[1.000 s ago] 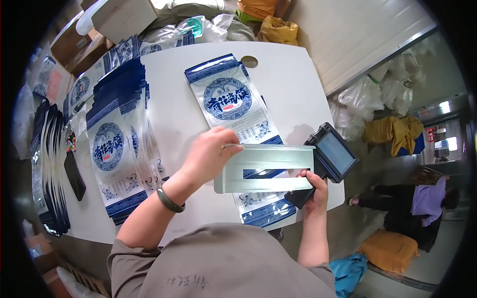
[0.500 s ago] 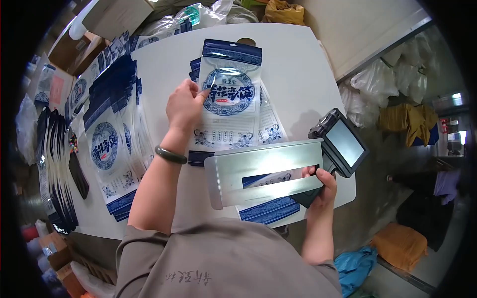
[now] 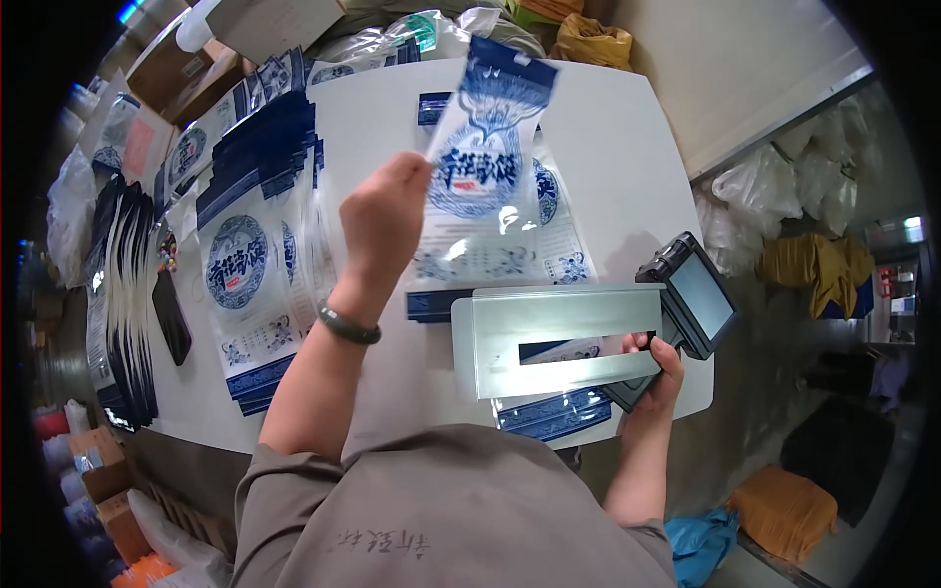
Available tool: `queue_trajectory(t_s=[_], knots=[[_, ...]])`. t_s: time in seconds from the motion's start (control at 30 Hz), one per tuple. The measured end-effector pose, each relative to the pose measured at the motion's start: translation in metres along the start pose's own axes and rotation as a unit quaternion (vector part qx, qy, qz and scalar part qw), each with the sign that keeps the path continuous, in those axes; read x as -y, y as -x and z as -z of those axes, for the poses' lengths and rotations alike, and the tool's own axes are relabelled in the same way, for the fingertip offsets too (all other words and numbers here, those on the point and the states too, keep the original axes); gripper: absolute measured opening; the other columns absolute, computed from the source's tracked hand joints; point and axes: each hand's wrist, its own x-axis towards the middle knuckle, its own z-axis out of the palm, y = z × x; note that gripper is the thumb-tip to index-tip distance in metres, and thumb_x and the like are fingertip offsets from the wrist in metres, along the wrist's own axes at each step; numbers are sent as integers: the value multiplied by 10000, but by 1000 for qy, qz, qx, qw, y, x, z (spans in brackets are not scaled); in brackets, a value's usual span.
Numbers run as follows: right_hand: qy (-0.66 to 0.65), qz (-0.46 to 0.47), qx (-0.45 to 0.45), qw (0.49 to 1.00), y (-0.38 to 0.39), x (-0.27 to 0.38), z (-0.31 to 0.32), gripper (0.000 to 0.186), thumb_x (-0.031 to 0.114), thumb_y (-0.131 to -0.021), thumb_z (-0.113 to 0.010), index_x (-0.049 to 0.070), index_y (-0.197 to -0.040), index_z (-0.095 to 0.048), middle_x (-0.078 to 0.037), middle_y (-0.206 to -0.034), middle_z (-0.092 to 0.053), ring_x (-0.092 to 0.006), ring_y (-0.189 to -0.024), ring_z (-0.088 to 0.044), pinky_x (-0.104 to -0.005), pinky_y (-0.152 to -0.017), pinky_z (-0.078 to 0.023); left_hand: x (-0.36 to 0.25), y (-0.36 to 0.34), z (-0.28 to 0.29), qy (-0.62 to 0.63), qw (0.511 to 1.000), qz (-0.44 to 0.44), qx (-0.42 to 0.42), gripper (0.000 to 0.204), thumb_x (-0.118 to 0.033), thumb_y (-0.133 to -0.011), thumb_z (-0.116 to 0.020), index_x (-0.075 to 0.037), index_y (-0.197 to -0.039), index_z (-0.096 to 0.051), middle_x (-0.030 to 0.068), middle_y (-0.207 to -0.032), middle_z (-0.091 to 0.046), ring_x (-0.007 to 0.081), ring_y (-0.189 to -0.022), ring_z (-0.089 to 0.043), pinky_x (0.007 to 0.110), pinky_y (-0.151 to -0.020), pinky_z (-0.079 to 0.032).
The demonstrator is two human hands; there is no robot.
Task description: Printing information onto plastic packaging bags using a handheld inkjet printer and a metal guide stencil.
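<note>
My left hand (image 3: 384, 218) pinches the left edge of a blue and white plastic pouch (image 3: 487, 162), whose upper part is lifted and bent. Beneath it lie more such pouches on the white table (image 3: 627, 147), one showing its printed text side at the right. In my right hand (image 3: 667, 372) is the black grip of a handheld printer (image 3: 698, 299) with a tilted grey screen. A slotted metal plate (image 3: 564, 304) extends leftward from this printer, above a pouch with a blue bottom band (image 3: 554, 416). The right fingers show partly through the slot.
Overlapping pouches (image 3: 260, 147) are spread over the table's left side. A dark phone-like object (image 3: 172, 318) lies near a standing row of pouches (image 3: 123, 294). Cardboard boxes (image 3: 201, 83) are at the far left. Clear plastic bags (image 3: 760, 191) hang right of the table.
My left hand has pulled up the top pouch, which was lying flat and now bends upward. The printer and plate stay in my right hand; the whole view has shifted slightly.
</note>
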Motion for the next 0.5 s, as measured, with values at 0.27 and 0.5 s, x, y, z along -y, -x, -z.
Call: queue_trajectory(t_s=[0.27, 0.5], knots=[[-43, -29, 43, 998, 0, 0, 20, 209, 239, -833, -600, 55, -886, -515, -68, -811, -517, -167, -713, -517, -288, -654, -467, 170, 37, 177, 181, 939, 250, -152, 185, -142, -942, -573, 20, -1030, -592, 29, -957, -622, 94, -837, -566, 225, -747, -448], [-75, -32, 99, 992, -4, 4, 29, 220, 245, -849, -593, 56, -902, -492, -56, -801, -489, -165, -718, -497, -278, -665, -454, 242, 85, 196, -138, 942, 297, -72, 278, -237, -876, -644, 35, -933, -630, 141, -796, -675, 235, -756, -652, 338, -707, -486]])
